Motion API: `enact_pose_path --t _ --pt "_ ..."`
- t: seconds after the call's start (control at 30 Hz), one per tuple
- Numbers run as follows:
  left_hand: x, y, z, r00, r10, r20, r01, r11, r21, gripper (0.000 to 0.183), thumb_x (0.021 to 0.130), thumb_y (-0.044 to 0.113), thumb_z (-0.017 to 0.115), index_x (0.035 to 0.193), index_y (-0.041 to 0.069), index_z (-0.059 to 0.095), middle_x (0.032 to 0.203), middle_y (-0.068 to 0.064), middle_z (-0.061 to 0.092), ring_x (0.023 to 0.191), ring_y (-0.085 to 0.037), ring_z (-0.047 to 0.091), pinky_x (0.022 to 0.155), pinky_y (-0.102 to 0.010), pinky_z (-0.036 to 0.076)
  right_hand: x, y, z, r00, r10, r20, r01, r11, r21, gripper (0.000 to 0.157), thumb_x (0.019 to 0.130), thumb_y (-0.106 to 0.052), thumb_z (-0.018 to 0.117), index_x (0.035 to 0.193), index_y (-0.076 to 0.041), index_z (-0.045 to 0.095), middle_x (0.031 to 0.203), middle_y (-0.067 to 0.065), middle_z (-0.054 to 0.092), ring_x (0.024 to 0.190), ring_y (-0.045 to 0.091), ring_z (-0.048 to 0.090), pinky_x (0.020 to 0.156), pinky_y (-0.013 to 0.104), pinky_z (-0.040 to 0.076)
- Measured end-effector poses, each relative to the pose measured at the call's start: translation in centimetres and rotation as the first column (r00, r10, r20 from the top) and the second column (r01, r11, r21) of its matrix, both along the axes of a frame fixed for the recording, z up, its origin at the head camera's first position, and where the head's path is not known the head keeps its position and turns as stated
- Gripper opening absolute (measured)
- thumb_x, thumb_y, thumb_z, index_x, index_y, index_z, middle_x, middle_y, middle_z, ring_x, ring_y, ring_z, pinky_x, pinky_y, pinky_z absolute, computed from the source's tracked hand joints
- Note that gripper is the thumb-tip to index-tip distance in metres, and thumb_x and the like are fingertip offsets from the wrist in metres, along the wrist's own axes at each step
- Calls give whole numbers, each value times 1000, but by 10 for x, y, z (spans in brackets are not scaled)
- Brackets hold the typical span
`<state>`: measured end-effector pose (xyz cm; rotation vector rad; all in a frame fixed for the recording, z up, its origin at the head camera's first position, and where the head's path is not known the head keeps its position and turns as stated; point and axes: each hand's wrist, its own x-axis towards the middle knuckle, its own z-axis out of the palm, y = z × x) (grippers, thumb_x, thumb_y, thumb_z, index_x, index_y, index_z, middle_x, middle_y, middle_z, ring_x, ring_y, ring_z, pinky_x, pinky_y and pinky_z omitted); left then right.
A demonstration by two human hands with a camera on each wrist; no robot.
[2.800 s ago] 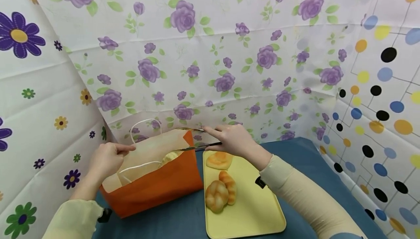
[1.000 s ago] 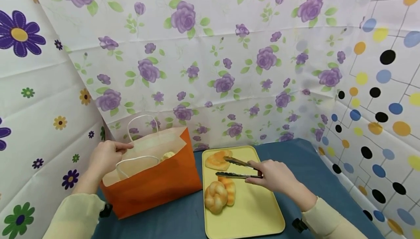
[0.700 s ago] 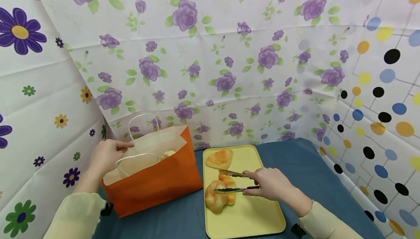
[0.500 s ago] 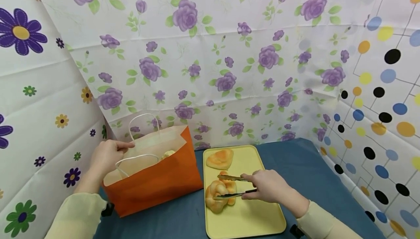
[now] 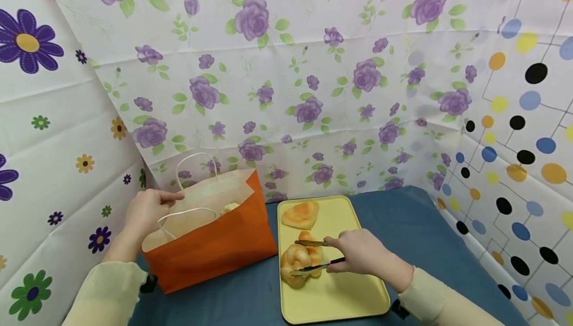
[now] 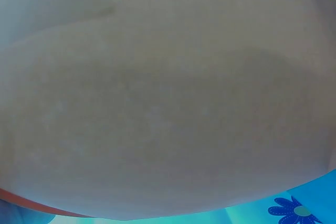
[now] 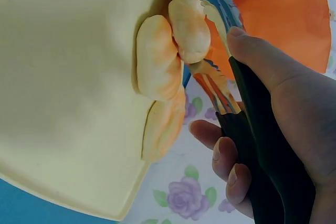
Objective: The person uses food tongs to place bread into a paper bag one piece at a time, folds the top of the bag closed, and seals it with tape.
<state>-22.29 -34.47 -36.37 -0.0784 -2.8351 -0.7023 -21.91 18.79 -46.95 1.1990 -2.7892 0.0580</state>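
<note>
In the head view my right hand (image 5: pixel 358 251) grips a pair of tongs (image 5: pixel 315 266) with black handles and metal tips. The spread tips straddle a round knotted bread roll (image 5: pixel 293 256) on the yellow tray (image 5: pixel 344 301). Beside that roll lies a ridged, longer roll (image 5: pixel 317 255), partly covered by the tongs. A flat rounded bread (image 5: pixel 301 215) sits at the tray's far end. My left hand (image 5: pixel 145 214) pinches the left edge of an orange paper bag (image 5: pixel 219 251). Inside the bag a pale bread-like piece (image 5: pixel 229 208) shows. The right wrist view has the tongs (image 7: pixel 252 129) in my fingers.
The bag stands upright on a blue tablecloth (image 5: pixel 416 221), left of the tray, with two white handles (image 5: pixel 197 156) standing up. Floral sheets (image 5: pixel 268 67) wall the back and left; a dotted sheet (image 5: pixel 528 166) hangs on the right.
My right hand has brought the tongs from over the bag back to the tray, then nearer to me, around the knotted roll. My left hand stays at the bag's edge.
</note>
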Motion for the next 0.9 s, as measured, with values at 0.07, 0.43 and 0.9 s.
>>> enact_pose_path --t 0.07,0.43,0.9 --pt "-1 0 1 1000 2 -2 -2 1000 1 31 103 4 59 126 3 79 93 -13 76 53 -23 45 48 -32 37 0 -2 3 1000 6 -11 -6 1000 9 66 86 -64 81 134 -20 75 72 -6 61 47 4 38 43 28 35" --pt "2 1 -1 1000 4 2 -4 1000 -4 30 103 5 60 126 3 79 92 -12 76 55 -23 45 49 -32 37 1 -2 0 989 87 -117 -81 995 53 41 87 -56 83 115 -27 77 60 -12 50 48 2 40 45 25 36" --pt "2 3 -2 1000 13 4 -13 1000 -10 31 103 4 61 128 3 78 108 -22 77 55 -23 45 49 -33 39 -3 7 2 972 158 -176 -158 987 12 23 96 -48 76 111 -31 78 58 -13 48 45 -1 35 44 20 31"
